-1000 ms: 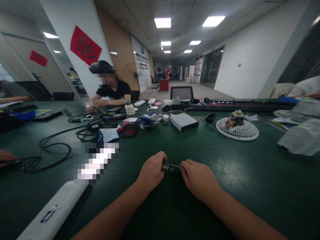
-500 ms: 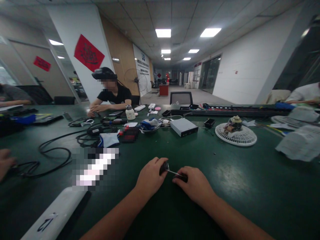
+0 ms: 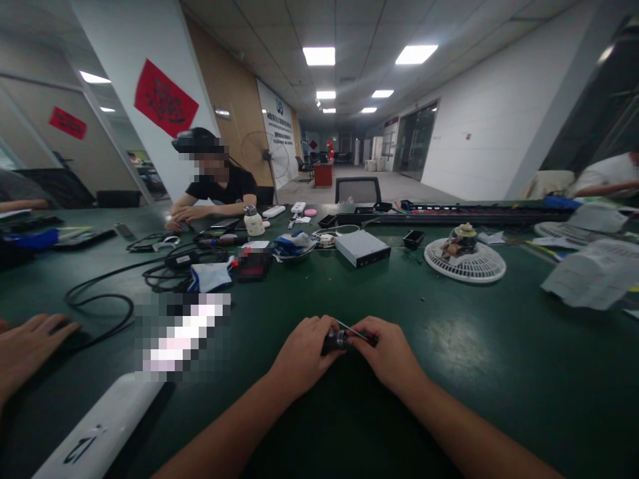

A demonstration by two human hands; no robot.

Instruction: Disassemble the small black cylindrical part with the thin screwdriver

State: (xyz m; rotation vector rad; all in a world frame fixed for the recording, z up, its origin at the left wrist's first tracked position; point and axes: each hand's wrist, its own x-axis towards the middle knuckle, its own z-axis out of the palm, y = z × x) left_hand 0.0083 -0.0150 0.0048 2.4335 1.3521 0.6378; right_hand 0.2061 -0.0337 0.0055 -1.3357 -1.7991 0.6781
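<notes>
Low in the middle of the head view, my left hand [image 3: 308, 346] is closed around a small dark cylindrical part [image 3: 335, 340] with a greyish end facing right. My right hand [image 3: 387, 342] is closed on a screwdriver, its dark handle mostly hidden in the palm. The thin metal shaft [image 3: 351, 328] slants up and left from the right fingers, passing over the dark part to the left fingertips. Both hands are nearly touching, just above the green table [image 3: 319, 296]. Whether the shaft touches the part cannot be made out.
Ahead stand a grey metal box [image 3: 362, 249], a small black box [image 3: 413, 239] and a white fan grille with a motor [image 3: 464, 256]. Black cables [image 3: 102, 283] and a long white object [image 3: 100, 426] lie left. Another person's hand [image 3: 37, 346] rests at the left edge.
My hands have come closer together, and the dark part has turned with its end to the right. The other person's hand at the left reaches further in. The view has shifted slightly.
</notes>
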